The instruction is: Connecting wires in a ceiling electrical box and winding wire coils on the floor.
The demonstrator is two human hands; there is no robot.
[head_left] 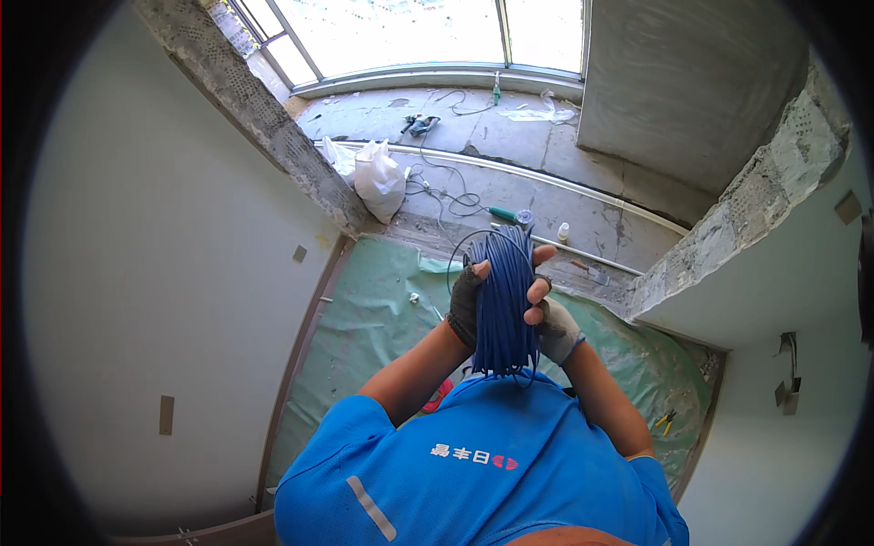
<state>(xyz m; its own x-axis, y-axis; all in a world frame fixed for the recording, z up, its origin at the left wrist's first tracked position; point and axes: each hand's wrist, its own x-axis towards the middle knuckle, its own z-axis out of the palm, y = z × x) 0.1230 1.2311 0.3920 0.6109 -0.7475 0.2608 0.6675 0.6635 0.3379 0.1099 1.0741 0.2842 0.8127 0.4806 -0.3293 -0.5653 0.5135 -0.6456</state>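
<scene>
A thick coil of blue electrical wire (503, 305) stands upright in front of my chest, between both hands. My left hand (465, 305), in a dark fingerless glove, grips its left side, with the thumb lying over the strands. On the right side, my right hand (549, 314) wraps its bare fingertips round the coil; its glove is dark and light grey. A thin dark loop of wire (452, 259) bows out to the left of the coil's top. The palms and the coil's far side are hidden.
Green sheeting (350, 314) covers the floor, with yellow-handled pliers (667, 421) at right. Beyond lie a white sack (380, 180), a green angle grinder (510, 216), a small white bottle (564, 231), long white pipes (546, 184), trailing cords and another power tool (421, 126). Rough wall edges flank the opening.
</scene>
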